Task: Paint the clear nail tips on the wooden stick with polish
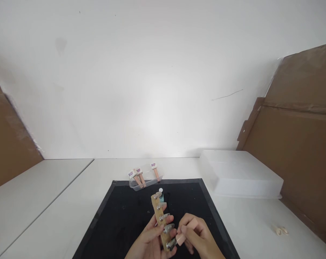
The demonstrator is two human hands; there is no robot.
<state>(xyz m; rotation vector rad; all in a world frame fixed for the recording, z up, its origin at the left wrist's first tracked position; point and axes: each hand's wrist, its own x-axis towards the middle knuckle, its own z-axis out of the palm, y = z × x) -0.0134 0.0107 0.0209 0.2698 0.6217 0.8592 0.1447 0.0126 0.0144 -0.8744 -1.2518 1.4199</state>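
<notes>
My left hand (149, 237) is closed around a narrow wooden strip (159, 216), tilted over the black mat. Along it sits a row of several nail tips (168, 228) on round metal studs, pointing right. Closed in a pinch, my right hand (199, 239) holds a nail polish brush by its peach-coloured cap (181, 239). Its dark end is at the lowest nail tip on the strip; whether it touches is hard to tell. Just behind the strip's far end stands a small bottle (161, 190) with a white top and a teal label, partly hidden.
Behind the black mat (120, 205), a clear tray (136, 187) holds three peach-and-white labelled pieces. An upturned translucent white bin (246, 176) stands at the right. Small beige rings (281, 231) lie on the white table at right. Cardboard panels (298, 144) flank both sides.
</notes>
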